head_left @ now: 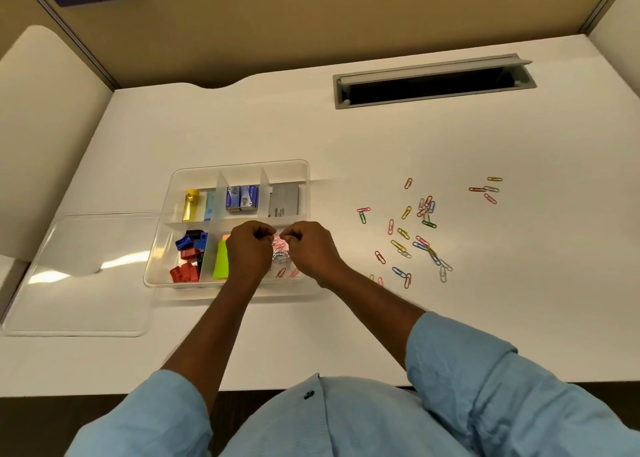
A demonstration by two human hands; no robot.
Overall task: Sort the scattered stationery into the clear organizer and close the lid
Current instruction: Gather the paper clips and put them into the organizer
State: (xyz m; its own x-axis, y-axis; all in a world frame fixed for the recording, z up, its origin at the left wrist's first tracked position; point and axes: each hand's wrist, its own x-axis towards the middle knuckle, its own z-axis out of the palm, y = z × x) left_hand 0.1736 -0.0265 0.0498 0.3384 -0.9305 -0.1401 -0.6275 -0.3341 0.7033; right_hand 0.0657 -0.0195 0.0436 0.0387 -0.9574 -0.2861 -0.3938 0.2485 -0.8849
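Both hands over the front-right compartment of the clear organizer (239, 165), knuckles up, fingertips nearly meeting; left hand (249, 248) has its fingers curled tight, right hand (308, 248) likewise; cannot tell whether either pinches a clip (a bit of pink shows in the gap between them, too small to judge); that compartment holds a small heap of paper clips (282, 256), directly beneath the hands.

Organizer sits on the white table (381, 138), left of centre, open; its clear lid (76, 273) lies flat on the table just beside its left wall.

Other compartments: yellow item (190, 204) back-left; two blue staple boxes (242, 197) back-middle; grey box (284, 198) back-right; blue, red and black sharpeners (188, 255) front-left; green block (221, 262) front-middle, partly hidden by the left hand.

Scattered paper clips (415, 242) in mixed colours lie on the table to the right of the right hand, apart from the organizer; a few more clips (488, 188) further right.

Grey cable slot (433, 82) at the back of the table; light-blue sleeves (485, 370) rolled up the forearms.
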